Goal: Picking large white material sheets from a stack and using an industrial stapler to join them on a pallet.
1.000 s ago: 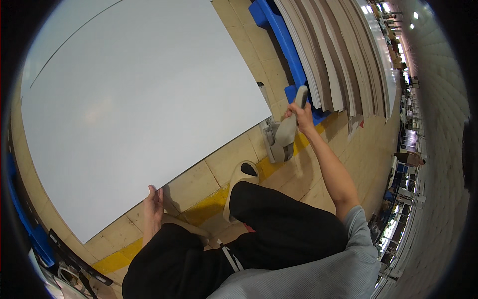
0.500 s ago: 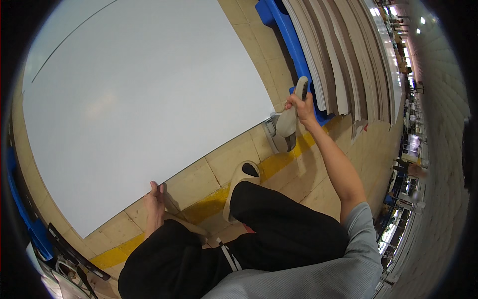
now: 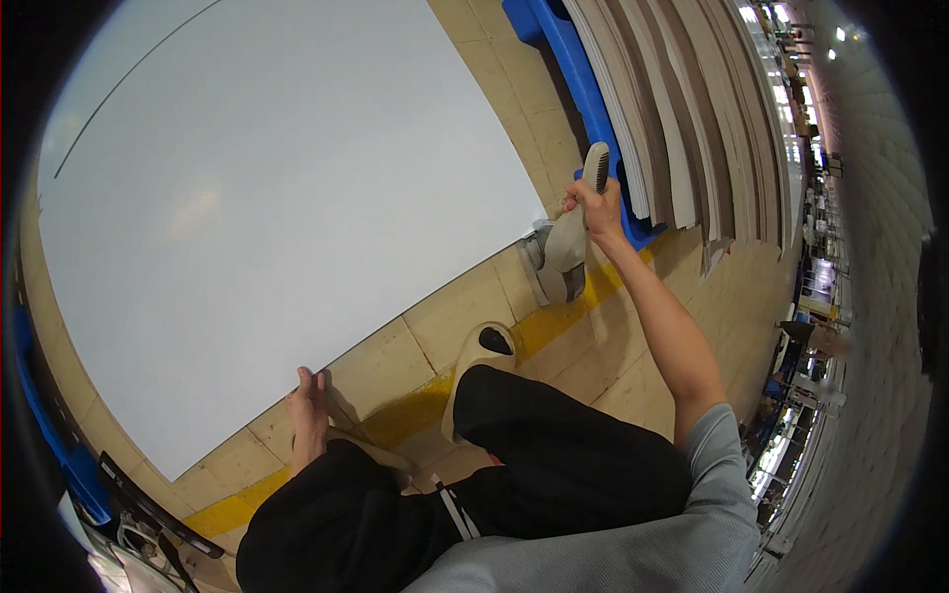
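A large white board (image 3: 267, 208) with a smooth, glossy face lies before me. At its near edge is my left hand (image 3: 308, 405), closed on the rim with fingertips showing; the underside of the grip is hidden. My right hand (image 3: 599, 210) is wrapped round the handle of a beige hand tool (image 3: 565, 242) with a dark ribbed grip. The tool's grey lower part meets the board's near right corner. Whether its head clasps the corner or only rests against it, I cannot tell.
A stack of white and brown sheets (image 3: 682, 119) rests on a blue pallet (image 3: 583, 79) at the right. A yellow stripe (image 3: 405, 410) crosses the tiled floor (image 3: 425, 336) between board and feet. At lower left are a black bar (image 3: 153, 504) and blue plastic (image 3: 84, 479).
The board has shifted slightly down and left in the picture. Both hands keep their holds, and the tool stays at the same corner.
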Action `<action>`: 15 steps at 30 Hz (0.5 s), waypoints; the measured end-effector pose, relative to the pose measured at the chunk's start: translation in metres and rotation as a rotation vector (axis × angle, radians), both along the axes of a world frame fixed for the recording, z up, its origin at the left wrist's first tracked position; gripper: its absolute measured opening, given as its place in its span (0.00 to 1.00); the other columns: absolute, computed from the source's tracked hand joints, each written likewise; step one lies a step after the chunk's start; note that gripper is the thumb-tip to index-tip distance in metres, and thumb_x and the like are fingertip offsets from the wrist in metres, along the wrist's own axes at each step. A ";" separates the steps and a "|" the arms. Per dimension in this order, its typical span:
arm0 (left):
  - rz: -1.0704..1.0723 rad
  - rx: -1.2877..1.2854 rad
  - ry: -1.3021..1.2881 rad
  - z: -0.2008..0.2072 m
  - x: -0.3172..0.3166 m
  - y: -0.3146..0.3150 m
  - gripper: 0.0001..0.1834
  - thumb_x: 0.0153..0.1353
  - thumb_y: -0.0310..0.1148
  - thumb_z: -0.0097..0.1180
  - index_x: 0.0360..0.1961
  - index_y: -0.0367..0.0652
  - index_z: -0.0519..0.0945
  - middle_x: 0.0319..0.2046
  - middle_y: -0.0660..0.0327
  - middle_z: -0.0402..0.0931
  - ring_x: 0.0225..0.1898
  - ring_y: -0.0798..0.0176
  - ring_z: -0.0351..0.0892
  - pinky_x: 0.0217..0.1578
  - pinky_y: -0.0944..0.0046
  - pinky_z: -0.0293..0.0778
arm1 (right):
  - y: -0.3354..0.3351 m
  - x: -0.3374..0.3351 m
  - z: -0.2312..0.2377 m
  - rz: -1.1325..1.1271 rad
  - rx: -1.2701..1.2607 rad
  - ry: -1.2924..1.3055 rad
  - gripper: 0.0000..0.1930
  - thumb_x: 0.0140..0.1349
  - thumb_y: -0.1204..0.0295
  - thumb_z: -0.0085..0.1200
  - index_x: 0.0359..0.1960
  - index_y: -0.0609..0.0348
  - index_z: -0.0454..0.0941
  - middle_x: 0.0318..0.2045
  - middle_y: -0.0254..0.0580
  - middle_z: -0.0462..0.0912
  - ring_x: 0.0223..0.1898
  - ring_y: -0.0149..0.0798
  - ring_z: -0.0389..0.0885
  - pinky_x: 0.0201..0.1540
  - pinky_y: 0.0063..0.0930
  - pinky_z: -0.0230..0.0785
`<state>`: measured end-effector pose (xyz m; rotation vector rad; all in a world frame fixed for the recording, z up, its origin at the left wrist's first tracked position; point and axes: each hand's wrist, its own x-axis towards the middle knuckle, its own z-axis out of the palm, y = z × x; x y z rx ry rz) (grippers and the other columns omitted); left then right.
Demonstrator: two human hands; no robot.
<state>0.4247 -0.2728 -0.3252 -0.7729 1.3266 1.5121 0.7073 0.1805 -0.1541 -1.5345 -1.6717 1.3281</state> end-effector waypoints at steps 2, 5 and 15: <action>0.017 -0.005 -0.016 -0.001 0.000 -0.003 0.10 0.59 0.29 0.58 0.41 0.44 0.72 0.33 0.66 0.75 0.37 0.69 0.74 0.48 0.58 0.72 | 0.003 0.000 -0.002 0.037 -0.013 -0.047 0.09 0.47 0.72 0.53 0.15 0.65 0.73 0.12 0.38 0.75 0.15 0.31 0.74 0.21 0.24 0.66; 0.011 -0.045 -0.013 0.004 -0.001 0.000 0.10 0.59 0.29 0.57 0.42 0.44 0.72 0.33 0.66 0.74 0.38 0.69 0.74 0.48 0.58 0.72 | 0.008 -0.002 -0.006 0.112 -0.027 -0.131 0.10 0.48 0.72 0.52 0.15 0.66 0.73 0.12 0.38 0.75 0.15 0.31 0.74 0.22 0.24 0.66; -0.040 -0.079 -0.011 -0.006 -0.009 -0.018 0.10 0.58 0.30 0.59 0.39 0.49 0.73 0.34 0.70 0.73 0.38 0.72 0.73 0.48 0.57 0.70 | 0.008 -0.015 -0.004 0.116 -0.110 -0.196 0.10 0.50 0.73 0.51 0.15 0.66 0.73 0.13 0.38 0.75 0.17 0.30 0.75 0.22 0.23 0.67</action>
